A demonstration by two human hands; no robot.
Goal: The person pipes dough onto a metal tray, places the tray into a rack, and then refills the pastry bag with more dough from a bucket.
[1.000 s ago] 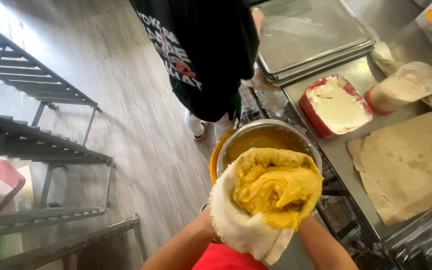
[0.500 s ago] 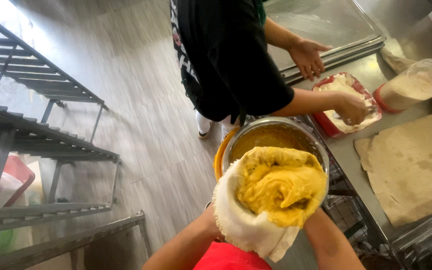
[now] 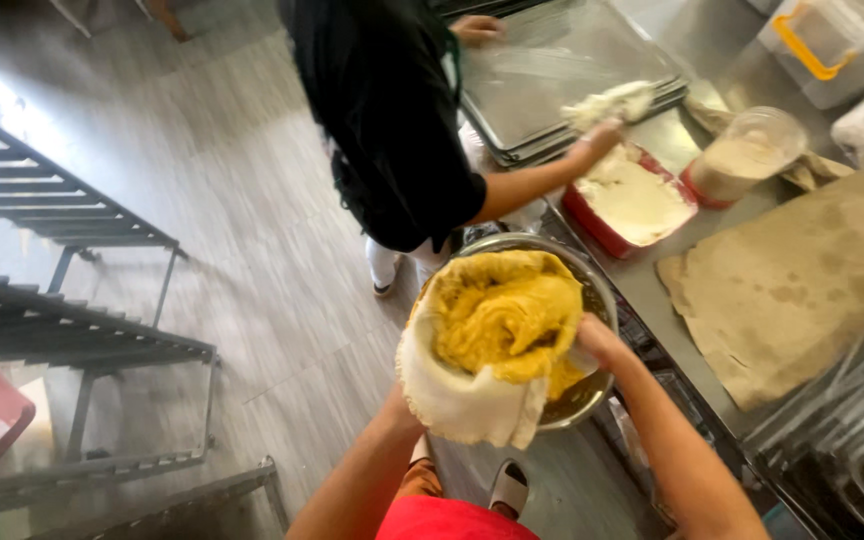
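A white cloth (image 3: 462, 400) filled with a yellow mash (image 3: 507, 320) rests over a metal bowl (image 3: 597, 290). My left hand (image 3: 399, 408) holds the cloth from underneath on the left and is mostly hidden by it. My right hand (image 3: 597, 340) grips the cloth's right edge at the bowl's rim. Beyond the bowl a person in a black top (image 3: 392, 130) leans over the steel counter (image 3: 672, 290). One of that person's hands (image 3: 597, 135) lifts a lump of white dough (image 3: 612, 100) above a red tray of white dough (image 3: 637, 195).
Stacked metal baking sheets (image 3: 562, 60) lie at the counter's far end. A clear tub with a red lid (image 3: 747, 155), brown paper (image 3: 802, 280) and a clear box with a yellow handle (image 3: 822, 45) sit on the counter. Metal racks (image 3: 62, 330) stand left on grey floor.
The person in black has moved further along the counter and lifted a lump of white dough out of the red tray. My hands stay on the cloth over the bowl.
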